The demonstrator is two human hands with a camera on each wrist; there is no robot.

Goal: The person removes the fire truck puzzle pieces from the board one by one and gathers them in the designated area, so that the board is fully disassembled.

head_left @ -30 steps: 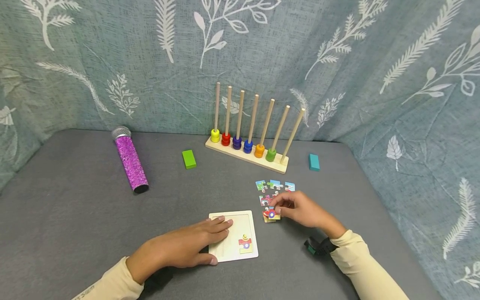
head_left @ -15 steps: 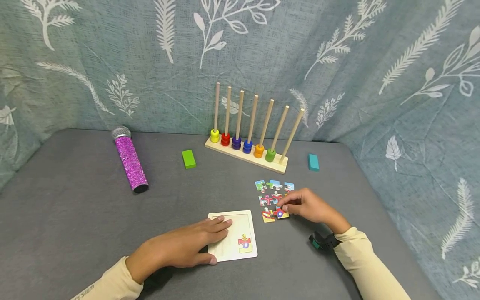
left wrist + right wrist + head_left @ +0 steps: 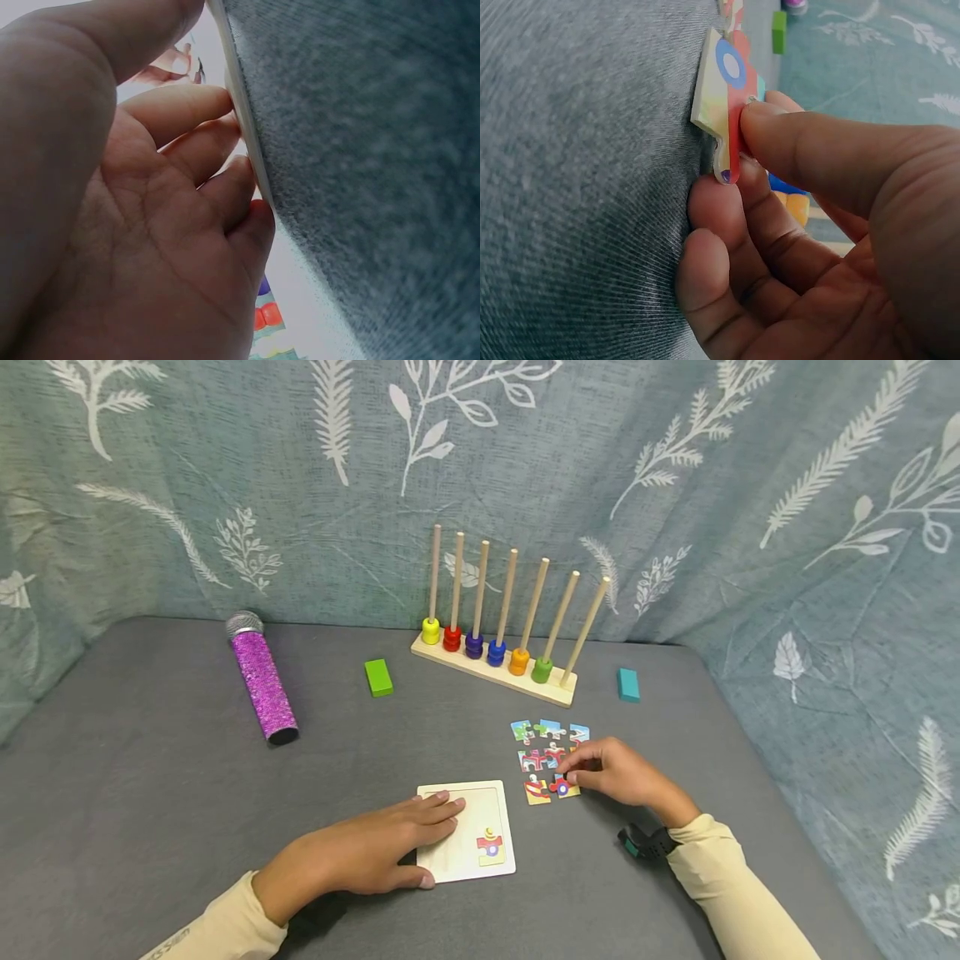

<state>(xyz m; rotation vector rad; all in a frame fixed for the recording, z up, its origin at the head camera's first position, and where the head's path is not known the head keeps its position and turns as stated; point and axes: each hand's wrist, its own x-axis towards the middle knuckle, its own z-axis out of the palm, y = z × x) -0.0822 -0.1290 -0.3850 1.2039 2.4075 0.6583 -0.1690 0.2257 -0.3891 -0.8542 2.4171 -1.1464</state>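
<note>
My left hand [image 3: 382, 843] rests with its fingers spread over a square wooden puzzle tray [image 3: 450, 867], thumb at the near edge. One puzzle piece with a blue wheel [image 3: 491, 847] lies in the tray's near right corner. To the right, my right hand [image 3: 618, 781] pinches a red and yellow jigsaw piece [image 3: 563, 787] with a blue ring between thumb and fingers. In the right wrist view this jigsaw piece [image 3: 733, 112] stands tilted close over the table cloth. Beside it lie several loose pieces, among them a yellow and red one [image 3: 537, 792] and a blue-topped one [image 3: 551, 727].
Behind the pieces stands a wooden peg stand [image 3: 495, 674] with coloured beads. A green block [image 3: 378, 678] lies left of it, a teal block [image 3: 628, 685] right. A glittery purple microphone [image 3: 264, 685] lies at far left. A patterned cloth [image 3: 300, 527] hangs behind.
My right hand has moved the pinched jigsaw piece to the right, off the yellow and red piece it overlapped. The left hand has stayed on the tray.
</note>
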